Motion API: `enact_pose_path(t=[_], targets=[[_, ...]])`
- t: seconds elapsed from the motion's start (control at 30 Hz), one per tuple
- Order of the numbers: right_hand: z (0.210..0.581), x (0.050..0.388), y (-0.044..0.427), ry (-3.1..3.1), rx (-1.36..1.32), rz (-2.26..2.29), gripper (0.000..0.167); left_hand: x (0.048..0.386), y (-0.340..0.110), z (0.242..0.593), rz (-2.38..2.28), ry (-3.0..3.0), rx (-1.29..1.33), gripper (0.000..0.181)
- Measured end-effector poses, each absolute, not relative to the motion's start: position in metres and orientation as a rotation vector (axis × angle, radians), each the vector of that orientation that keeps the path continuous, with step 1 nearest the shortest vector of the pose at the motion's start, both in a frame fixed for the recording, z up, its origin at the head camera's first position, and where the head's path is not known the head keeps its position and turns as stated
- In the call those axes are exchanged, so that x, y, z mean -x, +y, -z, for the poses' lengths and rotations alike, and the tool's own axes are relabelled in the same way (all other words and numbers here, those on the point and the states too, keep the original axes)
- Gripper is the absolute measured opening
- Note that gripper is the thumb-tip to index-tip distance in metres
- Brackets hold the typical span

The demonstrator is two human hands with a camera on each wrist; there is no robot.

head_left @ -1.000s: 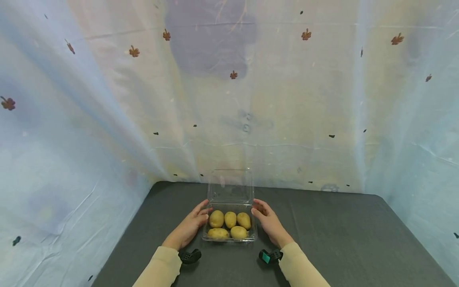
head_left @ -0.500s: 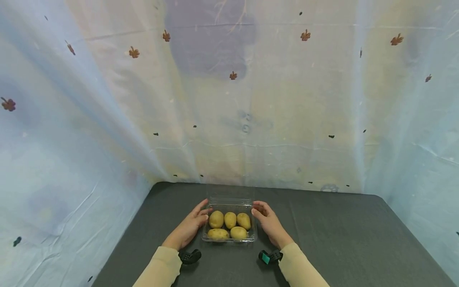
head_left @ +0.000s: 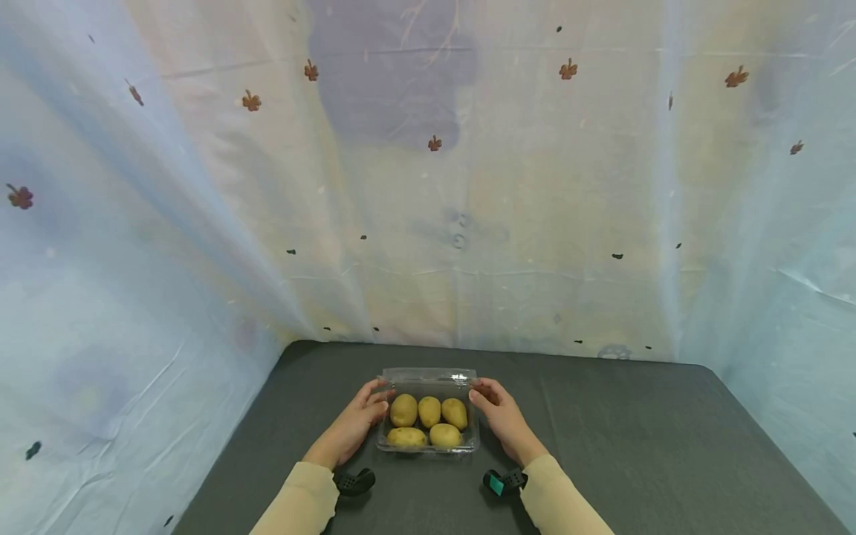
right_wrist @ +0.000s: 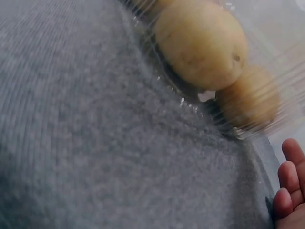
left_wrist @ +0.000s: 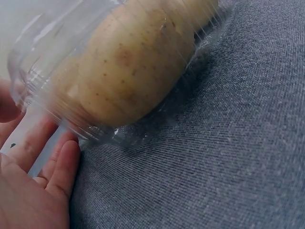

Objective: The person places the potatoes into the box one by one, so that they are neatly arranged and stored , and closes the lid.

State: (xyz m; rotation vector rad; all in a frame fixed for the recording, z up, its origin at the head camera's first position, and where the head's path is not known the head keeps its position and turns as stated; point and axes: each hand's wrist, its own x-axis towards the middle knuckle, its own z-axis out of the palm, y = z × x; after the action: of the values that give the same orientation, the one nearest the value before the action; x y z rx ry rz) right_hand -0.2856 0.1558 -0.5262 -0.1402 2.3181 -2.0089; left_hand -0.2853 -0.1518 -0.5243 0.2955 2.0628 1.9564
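Observation:
A clear plastic clamshell container [head_left: 428, 451] holding several potatoes [head_left: 445, 435] stands on the dark cloth. Its lid [head_left: 429, 374] shows as a low, shiny strip along the far side; its exact angle is hard to tell. My left hand [head_left: 351, 427] lies along the left side, with extended fingertips at the far left corner. In the left wrist view, these fingers [left_wrist: 64, 167] reach the plastic edge. My right hand [head_left: 506, 422] lies by the right side, its fingers relaxed near the far right corner. In the right wrist view, its visible fingertips [right_wrist: 287, 174] hold nothing.
The dark cloth-covered table [head_left: 635, 438] extends to both sides. A pale patterned curtain [head_left: 535, 186] hangs behind it and along the left and right. Black bands [head_left: 354, 481] are worn on both wrists.
The lid, which stood up behind the potatoes, has swung down to a low strip. My left fingertips have shifted slightly toward me; the right hand and potatoes stay nearly in place.

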Motion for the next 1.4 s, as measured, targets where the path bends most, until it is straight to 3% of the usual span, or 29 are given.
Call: enact_pose_path(t=[0.17,0.47,0.63,0.93,1.17,1.4], targets=[[0.525,0.285,0.158,2.297,0.159,2.064,0.046,0.285,-0.152,0.525,-1.962,2.063,-0.291,0.050],[0.522,0.292,0.152,2.291,0.001,2.072,0.076,0.284,-0.153,0.529,-1.935,2.092,-0.277,0.051],[0.522,0.291,0.149,2.320,-0.054,2.064,0.072,0.282,-0.153,0.528,-1.935,2.089,-0.267,0.052],[0.523,0.289,0.148,2.330,-0.044,2.094,0.050,0.280,-0.153,0.530,-1.943,2.113,-0.165,0.056],[0.527,0.285,0.150,2.359,-0.018,2.075,0.051,0.271,-0.154,0.531,-1.919,2.191,-0.070,0.062],[0.523,0.268,0.156,2.371,0.023,2.000,0.049,0.252,-0.157,0.518,-1.920,2.075,-0.112,0.080]])
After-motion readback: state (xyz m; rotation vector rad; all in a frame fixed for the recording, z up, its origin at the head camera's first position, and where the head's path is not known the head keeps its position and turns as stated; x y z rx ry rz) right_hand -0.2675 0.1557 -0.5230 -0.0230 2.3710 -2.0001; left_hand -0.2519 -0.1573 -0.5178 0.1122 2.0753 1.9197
